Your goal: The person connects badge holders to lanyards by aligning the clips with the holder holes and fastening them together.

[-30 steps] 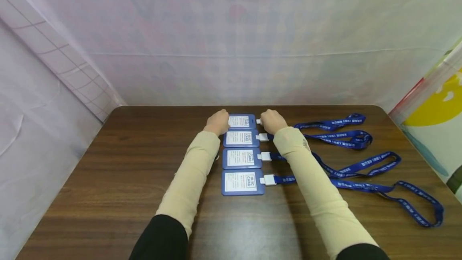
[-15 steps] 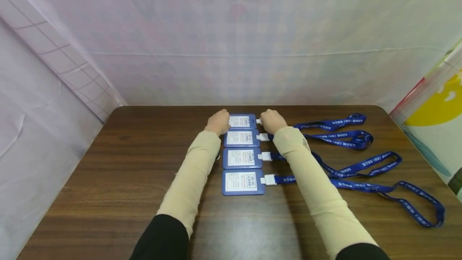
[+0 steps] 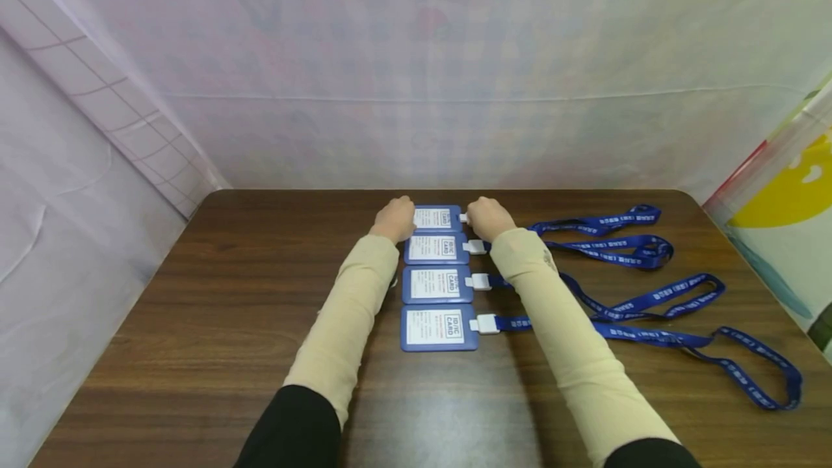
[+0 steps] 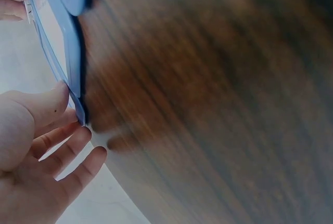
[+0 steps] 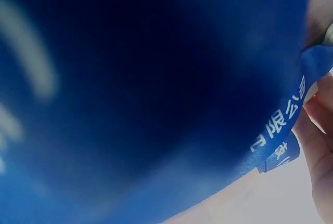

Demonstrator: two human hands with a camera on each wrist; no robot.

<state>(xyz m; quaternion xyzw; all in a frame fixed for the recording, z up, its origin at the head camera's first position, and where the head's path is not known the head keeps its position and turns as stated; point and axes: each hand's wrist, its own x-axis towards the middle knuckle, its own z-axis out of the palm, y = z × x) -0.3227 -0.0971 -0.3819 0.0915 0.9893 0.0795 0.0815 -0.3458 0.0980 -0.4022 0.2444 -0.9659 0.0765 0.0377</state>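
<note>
Farthest in a column of blue badge holders is one badge holder (image 3: 437, 218) with a white card inside. My left hand (image 3: 394, 219) pinches its left end; in the left wrist view the thumb lies on top of the corner (image 4: 79, 112) while the other fingers spread beside and below. At the opposite end, my right hand (image 3: 490, 218) grips by the white clip (image 3: 464, 218), where the lanyard (image 3: 598, 223) begins. A blue strap (image 5: 278, 122) fills much of the right wrist view, with fingers (image 5: 312, 146) at its right edge.
Nearer badge holders (image 3: 435, 248), (image 3: 438, 284), (image 3: 439, 328) lie in line below the far one, clips to the right. Their blue lanyards (image 3: 640, 251) stretch rightward in loops, partly under my right sleeve (image 3: 572, 345). The wooden table (image 3: 227, 295) ends at a pale curtain (image 3: 416, 92).
Both hands keep their places at the far badge holder, with only a very slight shift. The other badge holders and lanyards look unchanged.
</note>
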